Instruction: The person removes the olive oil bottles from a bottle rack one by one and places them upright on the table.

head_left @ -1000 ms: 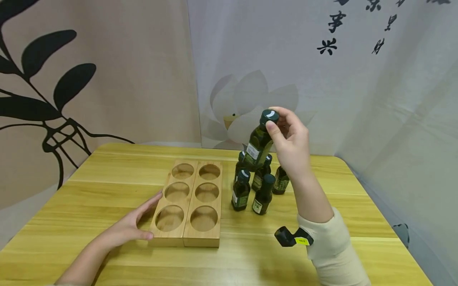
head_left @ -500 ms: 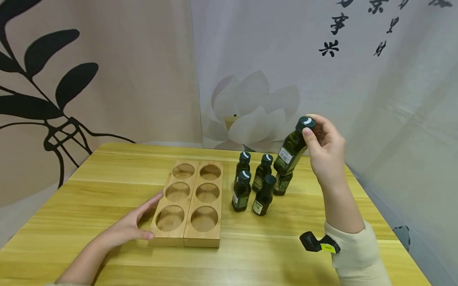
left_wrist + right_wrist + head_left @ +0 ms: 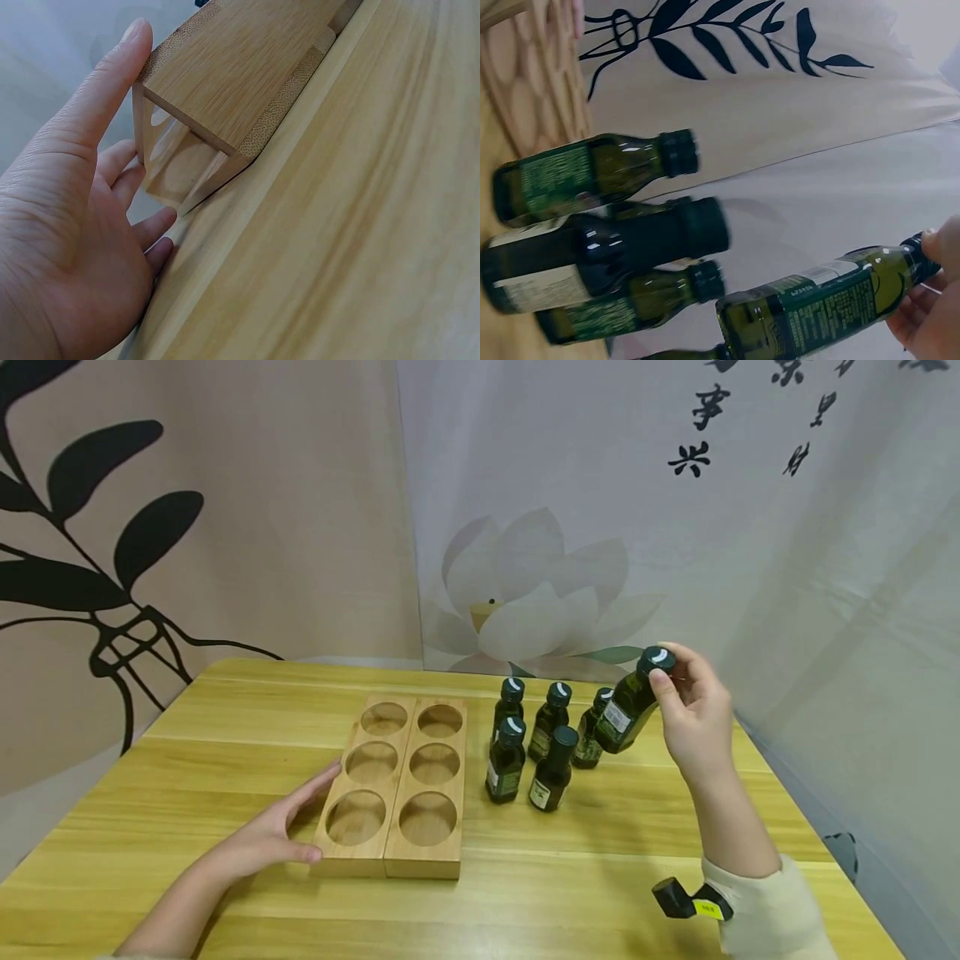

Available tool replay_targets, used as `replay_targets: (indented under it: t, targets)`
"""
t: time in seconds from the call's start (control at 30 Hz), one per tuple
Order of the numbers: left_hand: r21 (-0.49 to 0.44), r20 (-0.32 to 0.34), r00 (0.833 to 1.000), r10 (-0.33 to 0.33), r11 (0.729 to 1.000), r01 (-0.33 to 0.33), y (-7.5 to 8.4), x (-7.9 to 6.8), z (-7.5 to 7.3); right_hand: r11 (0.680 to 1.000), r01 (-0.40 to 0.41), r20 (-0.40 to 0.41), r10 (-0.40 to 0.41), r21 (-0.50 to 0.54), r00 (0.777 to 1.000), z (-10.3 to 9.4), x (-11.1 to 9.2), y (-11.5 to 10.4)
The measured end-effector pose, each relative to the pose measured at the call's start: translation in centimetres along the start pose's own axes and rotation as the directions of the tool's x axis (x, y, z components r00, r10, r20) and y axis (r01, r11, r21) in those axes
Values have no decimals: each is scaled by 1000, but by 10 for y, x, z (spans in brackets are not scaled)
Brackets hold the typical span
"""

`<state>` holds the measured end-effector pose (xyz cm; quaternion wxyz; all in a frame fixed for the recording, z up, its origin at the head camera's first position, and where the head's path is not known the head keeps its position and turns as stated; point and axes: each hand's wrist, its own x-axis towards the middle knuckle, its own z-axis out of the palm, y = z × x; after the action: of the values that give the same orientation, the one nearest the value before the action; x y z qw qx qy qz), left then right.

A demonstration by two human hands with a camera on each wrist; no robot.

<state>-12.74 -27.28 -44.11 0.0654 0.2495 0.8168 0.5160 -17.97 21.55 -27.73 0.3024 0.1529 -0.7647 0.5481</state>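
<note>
My right hand (image 3: 699,714) pinches a dark green glass bottle (image 3: 628,712) by its cap and neck. The bottle hangs tilted above the table, its base to the left, beside a standing bottle (image 3: 588,747). The right wrist view shows the printed green label of the held bottle (image 3: 825,307). On the left, my left hand (image 3: 273,831) rests against the left side of a wooden holder (image 3: 386,867) with round recesses. Its thumb (image 3: 124,64) touches the front corner, and the fingers extend along the side.
Several bottles stand upright right of the holder, including a front-left bottle (image 3: 505,768) and a slimmer dark bottle (image 3: 552,777). The wooden table (image 3: 525,902) ends at a fabric backdrop (image 3: 330,527). A black device (image 3: 686,902) is on the right sleeve.
My right hand has carried the bottle to the right, away from above the group, and then lowered it. My left hand and the holder have stayed in place.
</note>
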Motion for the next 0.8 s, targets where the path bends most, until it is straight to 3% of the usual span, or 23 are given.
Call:
replay_targets:
  t: [0.37,0.8]
  targets:
    - [-18,3,1000,-3,1000,3,2,0,0,999,35,47,-35,14,998,2,-27,30]
    - [-27,2,1000,-4,1000,4,2,0,0,999,-44,137,46,-22,989,8,-55,59]
